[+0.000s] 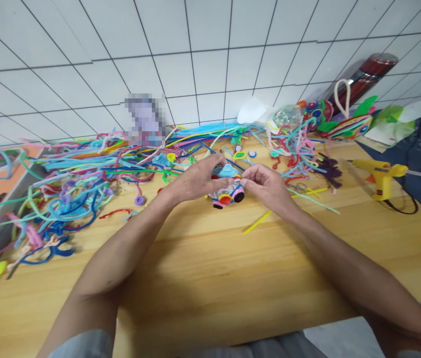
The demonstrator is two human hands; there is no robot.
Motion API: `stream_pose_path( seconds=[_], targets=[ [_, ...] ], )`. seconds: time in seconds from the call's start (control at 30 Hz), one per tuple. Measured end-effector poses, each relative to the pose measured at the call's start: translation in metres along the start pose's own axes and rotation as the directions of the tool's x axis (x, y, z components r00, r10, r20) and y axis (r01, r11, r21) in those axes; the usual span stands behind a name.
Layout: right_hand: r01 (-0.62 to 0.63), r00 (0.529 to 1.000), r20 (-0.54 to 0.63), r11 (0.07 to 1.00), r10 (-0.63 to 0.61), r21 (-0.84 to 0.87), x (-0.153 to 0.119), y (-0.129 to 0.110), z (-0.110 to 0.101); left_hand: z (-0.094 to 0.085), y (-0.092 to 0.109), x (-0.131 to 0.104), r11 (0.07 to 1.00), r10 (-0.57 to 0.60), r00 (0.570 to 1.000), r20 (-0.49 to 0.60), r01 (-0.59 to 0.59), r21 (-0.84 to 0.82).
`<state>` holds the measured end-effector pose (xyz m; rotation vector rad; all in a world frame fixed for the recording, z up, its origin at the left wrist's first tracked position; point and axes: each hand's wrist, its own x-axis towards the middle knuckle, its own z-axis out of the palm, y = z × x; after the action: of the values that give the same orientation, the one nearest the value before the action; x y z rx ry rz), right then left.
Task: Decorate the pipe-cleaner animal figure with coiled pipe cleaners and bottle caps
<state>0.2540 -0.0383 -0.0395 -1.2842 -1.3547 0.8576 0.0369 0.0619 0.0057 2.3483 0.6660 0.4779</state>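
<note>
A small craft piece (225, 199) with red, yellow, blue, pink and black round parts is between my hands above the wooden table. My left hand (196, 180) grips its left and upper side, thumb across the top. On the right, my right hand (263, 182) has thumb and forefinger pinched at the piece's upper right edge; its other fingers are curled. A light-blue ridged part (228, 170) rises from the top, between the fingers. Whatever the right fingertips pinch is too small to make out.
Pipe cleaners (72, 164) lie heaped along the tiled wall and at left. Yellow glue gun (380, 179) stands at right, with its cord. Behind are a red flask (367, 74) and colourful crafts (348, 127). Small scissors (300, 187) lie beyond my right wrist.
</note>
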Motion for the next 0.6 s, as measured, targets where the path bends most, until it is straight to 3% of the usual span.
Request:
stream_pose_path(
  seconds=[0.3, 0.6],
  targets=[
    [-0.037, 0.999, 0.030, 0.998, 0.036, 0.046, 0.002, -0.001, -0.002, -0.023, 0.007, -0.004, 0.987, -0.015, 0.985, 0.171, 0.042, -0.155],
    [-0.032, 0.999, 0.022, 0.998, 0.031, 0.054, 0.001, -0.002, 0.002, 0.000, 0.003, -0.002, 0.996, -0.076, 0.996, 0.039, 0.077, -0.035]
  ],
)
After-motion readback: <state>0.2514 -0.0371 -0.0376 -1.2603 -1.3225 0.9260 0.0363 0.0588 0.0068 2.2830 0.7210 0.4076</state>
